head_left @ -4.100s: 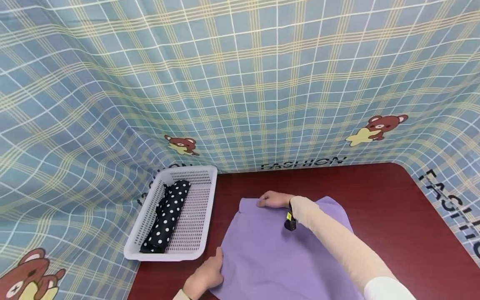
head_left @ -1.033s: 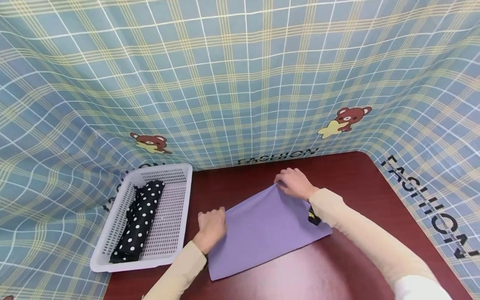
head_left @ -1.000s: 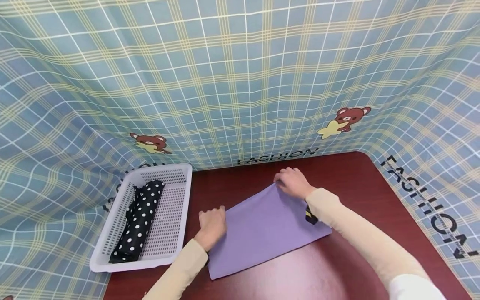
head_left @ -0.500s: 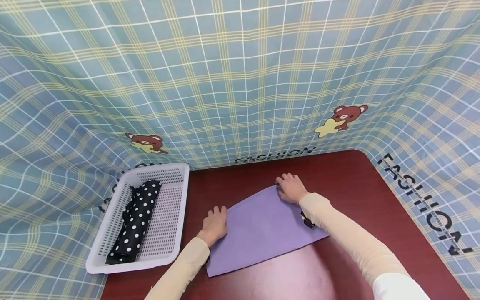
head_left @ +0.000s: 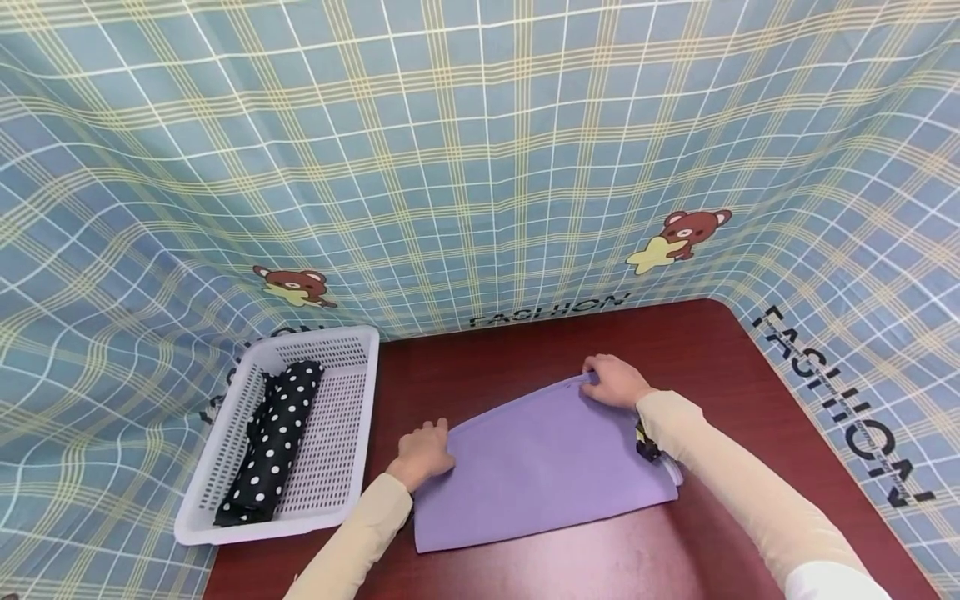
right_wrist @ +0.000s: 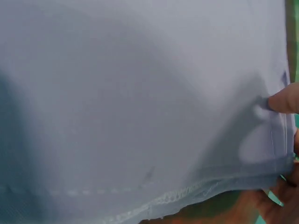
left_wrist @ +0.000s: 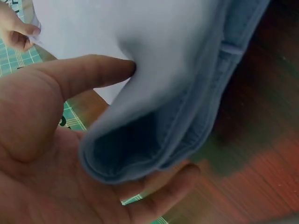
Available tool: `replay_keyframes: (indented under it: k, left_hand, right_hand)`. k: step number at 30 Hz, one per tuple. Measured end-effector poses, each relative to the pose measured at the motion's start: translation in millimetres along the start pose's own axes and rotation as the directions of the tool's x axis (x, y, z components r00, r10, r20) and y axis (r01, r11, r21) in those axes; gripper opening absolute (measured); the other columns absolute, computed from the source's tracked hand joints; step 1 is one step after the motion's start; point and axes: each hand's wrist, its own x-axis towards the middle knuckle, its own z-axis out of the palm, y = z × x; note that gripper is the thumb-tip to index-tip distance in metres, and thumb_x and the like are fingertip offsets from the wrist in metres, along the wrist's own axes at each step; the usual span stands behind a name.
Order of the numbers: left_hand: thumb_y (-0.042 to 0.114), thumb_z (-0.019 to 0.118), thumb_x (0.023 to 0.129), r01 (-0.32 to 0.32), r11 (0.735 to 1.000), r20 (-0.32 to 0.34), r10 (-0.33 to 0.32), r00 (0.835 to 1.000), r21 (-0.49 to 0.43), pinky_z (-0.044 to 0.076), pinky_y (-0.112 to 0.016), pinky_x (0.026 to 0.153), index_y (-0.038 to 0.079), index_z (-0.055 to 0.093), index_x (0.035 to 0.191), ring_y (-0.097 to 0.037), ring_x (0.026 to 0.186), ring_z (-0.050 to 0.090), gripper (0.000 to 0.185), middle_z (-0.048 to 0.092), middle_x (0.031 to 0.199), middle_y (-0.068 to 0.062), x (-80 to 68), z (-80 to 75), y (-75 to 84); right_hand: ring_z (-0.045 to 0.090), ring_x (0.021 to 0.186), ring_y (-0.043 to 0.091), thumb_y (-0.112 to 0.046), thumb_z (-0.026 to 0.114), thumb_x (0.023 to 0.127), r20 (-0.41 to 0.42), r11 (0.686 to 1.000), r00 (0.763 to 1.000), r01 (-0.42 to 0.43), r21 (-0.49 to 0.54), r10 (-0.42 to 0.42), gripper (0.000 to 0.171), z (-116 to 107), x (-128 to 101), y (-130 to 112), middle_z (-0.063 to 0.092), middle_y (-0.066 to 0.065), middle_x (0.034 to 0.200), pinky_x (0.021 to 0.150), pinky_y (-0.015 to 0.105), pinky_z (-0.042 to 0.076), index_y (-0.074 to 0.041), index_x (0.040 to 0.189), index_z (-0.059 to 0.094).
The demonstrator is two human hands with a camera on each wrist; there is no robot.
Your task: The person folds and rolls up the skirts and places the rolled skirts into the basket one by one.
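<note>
A purple cloth (head_left: 536,467) lies folded into a wide, flat piece on the dark red table. My left hand (head_left: 423,454) holds its left end; in the left wrist view the thumb (left_wrist: 98,72) presses on top while the fingers lie under the layered, stitched edges. At the far right corner, my right hand (head_left: 617,382) pinches the cloth, thumb above and fingers beneath, as the right wrist view also shows. A stitched hem (right_wrist: 93,192) runs along the lower edge there. The cloth's right end shows several layers beside my right wrist.
Left of the cloth stands a white perforated basket (head_left: 367,417) holding a rolled black cloth with white dots (head_left: 273,442). A blue plaid curtain (head_left: 480,208) with printed bears hangs behind and along the sides of the dark red table (head_left: 480,367).
The cloth was spread larger earlier and is now folded smaller. Within the last half second, my right hand has moved right with the far corner, drawing the far edge straighter; my left hand stays near its place.
</note>
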Motion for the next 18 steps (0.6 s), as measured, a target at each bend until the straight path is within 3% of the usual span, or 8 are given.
replay_keyframes:
  k: [4,9,14,18]
  left_hand:
    - [0.018,0.072,0.076,-0.033,0.999,-0.002,0.033,0.999,-0.040,0.054,-0.055,0.072,-0.001,0.056,0.130,-0.043,0.100,0.069,0.059,0.066,0.117,-0.025,-0.9,0.8,-6.8]
    - [0.015,0.069,0.077,-0.047,0.995,-0.017,0.046,0.999,-0.091,0.054,-0.055,0.071,0.000,0.056,0.127,-0.046,0.101,0.068,0.053,0.067,0.117,-0.027,-3.0,6.9,-16.2]
    - [0.008,0.065,0.079,-0.097,0.987,-0.026,0.094,0.995,-0.127,0.050,-0.049,0.061,0.002,0.056,0.115,-0.033,0.078,0.067,0.038,0.070,0.093,-0.020,-3.0,6.7,-20.9]
    - [0.004,0.061,0.083,-0.135,0.972,-0.001,0.137,0.991,-0.192,0.044,-0.040,0.056,0.002,0.054,0.114,-0.022,0.063,0.055,0.032,0.069,0.080,-0.015,-1.3,3.9,-19.7]
  right_hand:
    - [0.064,0.088,0.023,-0.030,0.069,0.084,0.059,0.981,0.991,-0.126,0.151,0.118,0.026,-5,-7,10,0.071,0.009,0.101,0.082,0.048,0.052,-0.012,0.103,0.065]
    - [0.061,0.082,0.021,-0.028,0.068,0.089,0.110,0.931,0.981,-0.189,0.312,0.162,0.031,-3,-16,15,0.071,0.013,0.095,0.076,0.037,0.049,-0.006,0.109,0.063]
    - [0.059,0.083,0.018,-0.028,0.067,0.092,0.221,0.881,0.957,-0.263,0.394,0.187,0.037,-11,-26,14,0.069,0.015,0.097,0.075,0.031,0.047,0.001,0.113,0.060]
    - [0.064,0.089,0.019,-0.030,0.065,0.094,0.341,0.860,0.923,-0.313,0.403,0.176,0.045,-25,-34,16,0.070,0.018,0.107,0.075,0.033,0.054,0.005,0.121,0.059]
